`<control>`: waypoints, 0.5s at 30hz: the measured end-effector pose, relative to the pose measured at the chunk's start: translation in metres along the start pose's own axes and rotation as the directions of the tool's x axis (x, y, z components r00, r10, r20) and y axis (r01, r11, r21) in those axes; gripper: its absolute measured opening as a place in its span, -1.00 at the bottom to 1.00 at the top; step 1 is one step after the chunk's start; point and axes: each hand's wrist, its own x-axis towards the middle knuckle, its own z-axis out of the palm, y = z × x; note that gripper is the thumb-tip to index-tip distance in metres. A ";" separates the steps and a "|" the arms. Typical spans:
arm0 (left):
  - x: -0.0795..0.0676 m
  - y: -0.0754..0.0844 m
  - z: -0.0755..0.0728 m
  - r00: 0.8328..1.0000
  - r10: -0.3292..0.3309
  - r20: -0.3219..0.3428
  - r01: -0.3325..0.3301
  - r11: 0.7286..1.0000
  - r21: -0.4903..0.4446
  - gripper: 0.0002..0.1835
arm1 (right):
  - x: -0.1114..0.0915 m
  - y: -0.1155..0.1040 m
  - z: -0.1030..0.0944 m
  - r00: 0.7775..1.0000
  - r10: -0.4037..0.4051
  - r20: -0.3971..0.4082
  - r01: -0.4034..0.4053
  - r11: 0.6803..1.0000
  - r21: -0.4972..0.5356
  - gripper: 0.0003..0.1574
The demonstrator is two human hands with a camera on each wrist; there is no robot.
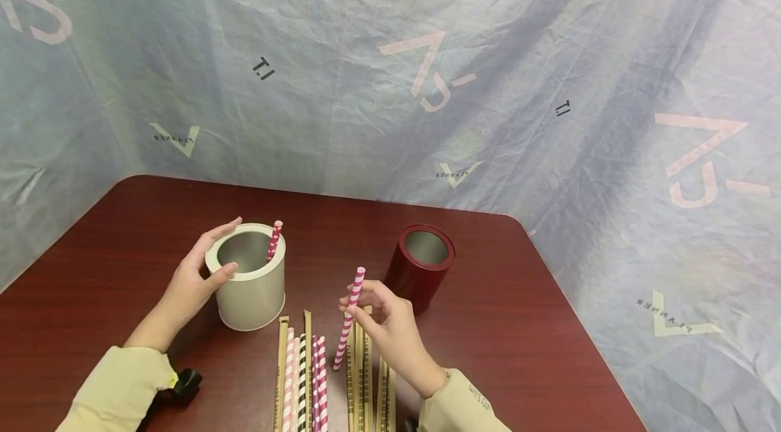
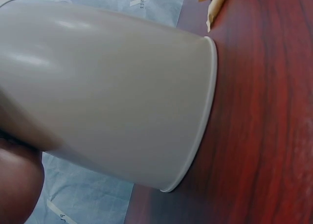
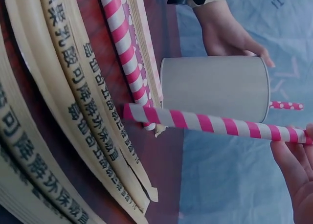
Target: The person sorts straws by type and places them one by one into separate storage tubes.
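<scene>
My left hand (image 1: 198,269) grips a cream-white can (image 1: 253,300) by its upper side, thumb over the near rim and fingers along the far left. A red straw with white dots (image 1: 274,239) stands inside and leans on the can's right rim. Between thumb and fingers, my right hand (image 1: 390,323) pinches a pink-and-white striped straw (image 1: 344,334) near its upper part, the lower end slanting down to the left. The right wrist view shows this striped straw (image 3: 215,123) crossing in front of the can (image 3: 215,84). Only the can's side (image 2: 112,87) and base fill the left wrist view.
A dark red can (image 1: 421,269) stands open-topped behind my right hand. Several patterned straws (image 1: 302,384) lie in a row at the table's front, with paper-wrapped straws (image 1: 366,384) to their right. Printed cloth (image 1: 342,79) hangs around the dark red table (image 1: 342,228).
</scene>
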 end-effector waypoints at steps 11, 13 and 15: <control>0.000 -0.001 0.000 1.000 0.000 -0.003 0.000 1.000 0.009 -0.30 | 0.016 -0.010 -0.002 0.997 -0.051 -0.050 0.052 0.999 0.015 -0.77; 0.001 -0.001 0.000 1.000 0.000 -0.003 0.000 1.000 0.008 -0.30 | 0.021 -0.015 -0.003 0.996 -0.058 -0.073 0.059 0.998 0.017 -0.76; 0.000 -0.001 0.000 1.000 0.002 -0.003 -0.002 1.000 0.005 -0.30 | 0.027 -0.020 -0.005 0.993 -0.061 -0.096 0.062 0.998 0.010 -0.75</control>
